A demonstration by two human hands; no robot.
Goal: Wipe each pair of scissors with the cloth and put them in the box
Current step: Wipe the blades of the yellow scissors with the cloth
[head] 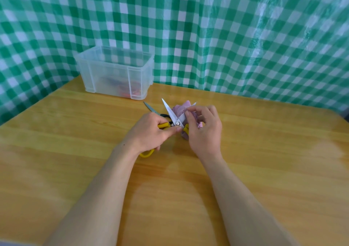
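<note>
Yellow-handled scissors (174, 120), blades spread, gripped between both hands' fingers (190, 118)

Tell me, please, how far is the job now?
Done, it seems: red things show dimly through the box wall, probably scissors. In hand: the left hand holds the open yellow scissors while the right hand rubs one blade with the purple cloth. Left: the black-handled scissors lying on the table.

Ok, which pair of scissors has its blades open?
The yellow-handled scissors held in the left hand, blades spread in a V; the black-handled scissors lie closed on the table behind it.
</note>
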